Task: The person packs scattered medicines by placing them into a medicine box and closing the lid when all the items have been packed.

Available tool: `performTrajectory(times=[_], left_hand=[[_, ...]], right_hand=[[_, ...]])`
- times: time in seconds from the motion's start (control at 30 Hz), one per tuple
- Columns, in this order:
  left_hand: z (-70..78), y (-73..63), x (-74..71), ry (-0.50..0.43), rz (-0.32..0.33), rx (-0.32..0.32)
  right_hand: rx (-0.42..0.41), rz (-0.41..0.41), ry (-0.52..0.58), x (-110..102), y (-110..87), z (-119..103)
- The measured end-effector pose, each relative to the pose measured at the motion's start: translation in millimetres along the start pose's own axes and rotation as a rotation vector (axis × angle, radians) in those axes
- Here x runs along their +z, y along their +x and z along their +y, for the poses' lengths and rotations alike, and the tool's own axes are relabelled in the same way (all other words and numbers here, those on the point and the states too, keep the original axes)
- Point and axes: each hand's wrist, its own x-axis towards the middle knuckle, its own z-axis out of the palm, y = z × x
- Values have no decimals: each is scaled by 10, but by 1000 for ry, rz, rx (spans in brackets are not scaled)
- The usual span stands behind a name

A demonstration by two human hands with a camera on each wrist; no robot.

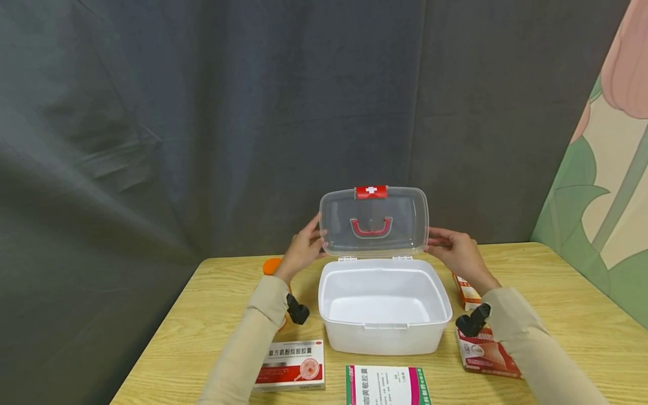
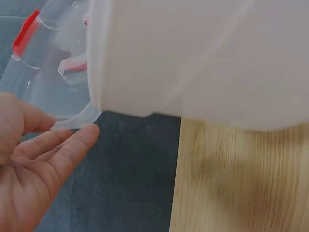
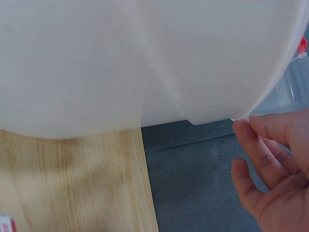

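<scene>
As fingers (image 2: 79, 146) pinch lid (image 1: 407, 214), cross (image 1: 371, 190), seemingly "胶囊" (image 1: 304, 351)

A cross (image 1: 371, 190) marks the latch (image 1: 359, 194), 复方氨酚烷胺胶囊 the left carton (image 1: 292, 367), 咖黄敏胶囊 the front carton (image 1: 387, 385).

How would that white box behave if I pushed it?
The white box would probably slide, not roll, given its broad, low shape. It looks light for its size, being hollow plastic. Its raised lid might swing, since hinges join it at the back.
</scene>
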Motion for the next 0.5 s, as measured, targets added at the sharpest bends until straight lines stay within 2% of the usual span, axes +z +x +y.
performTrajectory(times=[0.2,0.37,0.5], left_hand=[[0,-21,-48,163,-41,46],[-11,-34,-51,227,-29,71],[-13,-14,-48,233,-17,52]], right_hand=[[-2,-10,9,-1,9,4],[4,-23,-8,-2,13,18],[2,-33,-16,-2,12,28]])
